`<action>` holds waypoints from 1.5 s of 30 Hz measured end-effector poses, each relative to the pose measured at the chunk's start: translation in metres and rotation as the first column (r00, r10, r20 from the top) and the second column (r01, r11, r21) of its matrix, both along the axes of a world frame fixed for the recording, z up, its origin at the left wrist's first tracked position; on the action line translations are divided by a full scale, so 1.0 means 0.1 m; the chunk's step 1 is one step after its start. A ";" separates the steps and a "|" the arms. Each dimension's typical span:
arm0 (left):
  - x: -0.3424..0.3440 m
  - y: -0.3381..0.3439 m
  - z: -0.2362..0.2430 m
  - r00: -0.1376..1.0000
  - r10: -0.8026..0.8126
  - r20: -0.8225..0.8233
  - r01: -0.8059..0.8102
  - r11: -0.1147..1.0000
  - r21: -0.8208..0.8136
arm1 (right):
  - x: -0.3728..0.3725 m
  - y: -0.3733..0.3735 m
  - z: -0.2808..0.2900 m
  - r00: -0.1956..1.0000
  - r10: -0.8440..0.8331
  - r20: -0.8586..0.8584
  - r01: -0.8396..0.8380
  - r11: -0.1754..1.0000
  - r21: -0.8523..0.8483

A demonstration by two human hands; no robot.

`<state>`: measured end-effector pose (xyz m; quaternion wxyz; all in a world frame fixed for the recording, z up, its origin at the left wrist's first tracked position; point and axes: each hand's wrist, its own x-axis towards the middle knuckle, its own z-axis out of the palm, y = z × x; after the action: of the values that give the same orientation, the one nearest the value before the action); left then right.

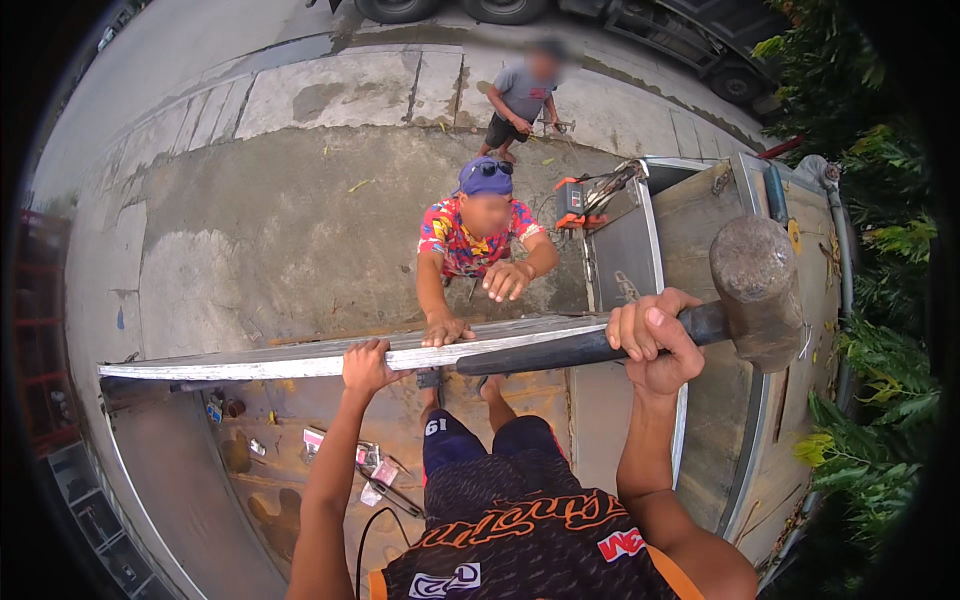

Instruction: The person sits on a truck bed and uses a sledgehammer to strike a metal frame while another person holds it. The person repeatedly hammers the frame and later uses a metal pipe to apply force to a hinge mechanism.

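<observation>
Across the wearer's dark jersey runs orange script, with a red-and-white patch and a white one near the hem; the shorts bear white digits on one leg. Pink-and-white packets lie on the rusty floor, their print too small to make out.

The left forearm reaches forward, its hand on the near edge of the white-edged panel, fingers curled over it. The right elbow is bent; that hand's fingers wrap the hammer's black handle, which lies across the panel's right part, head to the right.

Beyond, a co-worker in a floral shirt lays one hand on the panel, the other raised. Farther off stands a second person, with red marking on a gray shirt.
</observation>
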<state>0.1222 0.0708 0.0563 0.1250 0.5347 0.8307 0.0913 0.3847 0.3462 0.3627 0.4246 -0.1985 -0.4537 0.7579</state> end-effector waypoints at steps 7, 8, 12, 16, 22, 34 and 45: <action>-0.04 -0.02 -0.03 1.000 -0.030 0.005 0.029 0.998 0.050 | 0.53 -0.80 -0.06 0.776 -0.232 0.587 0.268 0.963 0.028; -0.04 -0.02 -0.04 0.999 -0.038 0.011 0.038 0.999 0.015 | 0.61 -0.93 -0.16 0.688 -0.245 0.683 0.288 0.956 0.052; -0.06 -0.02 -0.02 0.999 -0.034 0.034 0.034 0.999 -0.015 | 0.91 -1.44 -0.55 0.375 -0.152 0.914 0.160 0.982 0.098; -0.06 0.00 0.03 0.999 -0.035 0.042 0.035 0.999 0.004 | 1.15 -1.88 -0.90 0.307 -0.076 0.949 -0.130 0.984 0.121; -0.06 0.05 0.07 0.999 -0.033 -0.018 0.035 0.994 0.108 | 1.37 -2.31 -1.31 0.000 0.350 0.937 -0.214 0.915 -0.342; 0.37 -0.15 0.20 0.965 0.187 -0.183 -0.172 0.980 0.096 | 2.47 -1.14 -2.01 -0.269 0.174 0.947 -0.607 0.733 -0.307; 0.32 -0.28 0.15 0.968 0.224 -0.118 -0.226 0.974 -0.007 | 2.70 0.18 -2.06 -0.527 -0.120 0.841 -0.631 0.719 -0.292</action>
<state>0.1545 0.0430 0.0712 0.0706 0.4403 0.8927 0.0652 0.6546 0.3645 0.1565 -0.3704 -0.4760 -0.7759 0.1848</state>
